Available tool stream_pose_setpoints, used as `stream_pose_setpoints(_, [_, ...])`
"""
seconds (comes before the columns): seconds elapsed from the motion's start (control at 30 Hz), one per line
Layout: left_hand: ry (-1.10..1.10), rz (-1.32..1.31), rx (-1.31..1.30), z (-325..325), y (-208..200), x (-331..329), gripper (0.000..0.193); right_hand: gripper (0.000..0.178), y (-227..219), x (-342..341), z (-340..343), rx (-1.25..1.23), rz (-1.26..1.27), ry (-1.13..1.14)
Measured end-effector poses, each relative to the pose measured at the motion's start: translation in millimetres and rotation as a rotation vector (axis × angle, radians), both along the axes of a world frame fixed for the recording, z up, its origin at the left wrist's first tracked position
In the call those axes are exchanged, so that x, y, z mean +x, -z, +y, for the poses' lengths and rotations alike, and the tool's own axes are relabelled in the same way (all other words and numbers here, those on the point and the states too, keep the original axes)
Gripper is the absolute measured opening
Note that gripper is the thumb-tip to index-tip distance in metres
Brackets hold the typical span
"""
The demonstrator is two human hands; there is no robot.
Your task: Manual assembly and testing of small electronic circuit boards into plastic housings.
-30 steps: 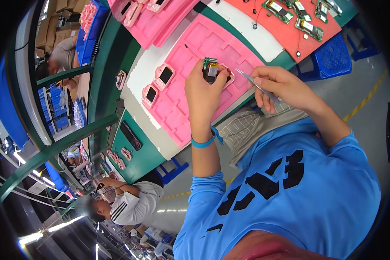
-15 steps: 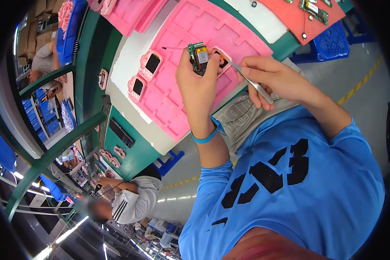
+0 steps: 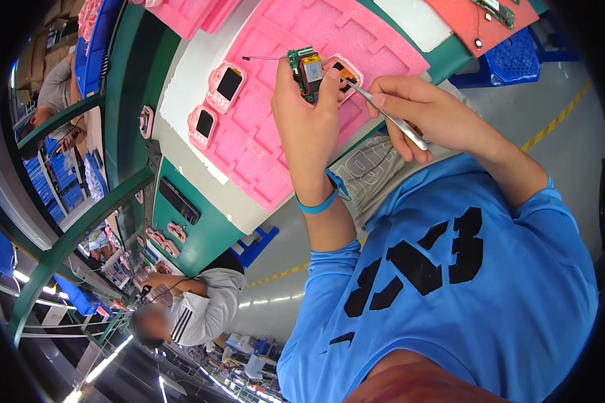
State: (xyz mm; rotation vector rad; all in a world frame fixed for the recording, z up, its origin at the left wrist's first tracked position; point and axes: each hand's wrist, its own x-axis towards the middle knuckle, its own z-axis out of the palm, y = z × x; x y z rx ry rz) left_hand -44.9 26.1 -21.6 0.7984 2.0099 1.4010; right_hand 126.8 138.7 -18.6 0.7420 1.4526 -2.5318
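Observation:
My left hand (image 3: 304, 131) is closed around a green circuit board (image 3: 300, 53) with a silver battery (image 3: 312, 71) on it; a thin wire sticks out to the left. By its thumb is a pink case (image 3: 355, 65) with a dark inside and an orange strip; its lower part is hidden by my fingers. My right hand (image 3: 427, 111) grips metal tweezers (image 3: 405, 127), whose tips reach the opening of this case. Both hands are over a pink moulded tray (image 3: 265, 158). At the tray's left side lie two pink cases (image 3: 228, 85) (image 3: 204, 125) with dark screens.
Circuit boards (image 3: 497, 11) lie on an orange-red mat (image 3: 444, 20) at the far right, beside a blue stool (image 3: 515, 62). A dark flat device (image 3: 179, 201) and small pink cases (image 3: 176, 232) rest on the green bench. Another person (image 3: 212, 305) works at the lower left.
The tray and bench have shifted slightly left and up in view. The tweezer tips and the pink case by my left thumb are a little higher, and more of its orange strip shows.

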Motion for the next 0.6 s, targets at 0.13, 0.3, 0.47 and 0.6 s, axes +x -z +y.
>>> stream_pose_setpoints(0.13, [0.012,0.046,-0.009,0.2,2.5,-0.6,0.019,0.025,-0.3,-1.0,-2.2,0.026,0.008,0.021])
stream_pose_setpoints(0.3, [0.024,0.095,-0.036,1.1,2.1,-0.1,0.018,0.024,0.4,-0.9,-1.5,0.086,-0.009,0.030])
stream_pose_setpoints(0.47, [0.027,0.119,-0.062,0.5,2.5,-0.6,0.017,0.023,-0.2,-2.9,-2.0,0.098,-0.019,0.027])
stream_pose_setpoints(0.6, [0.023,0.105,-0.015,-0.9,5.5,-1.8,0.016,0.022,-1.4,-1.5,-1.9,0.085,-0.004,0.010])
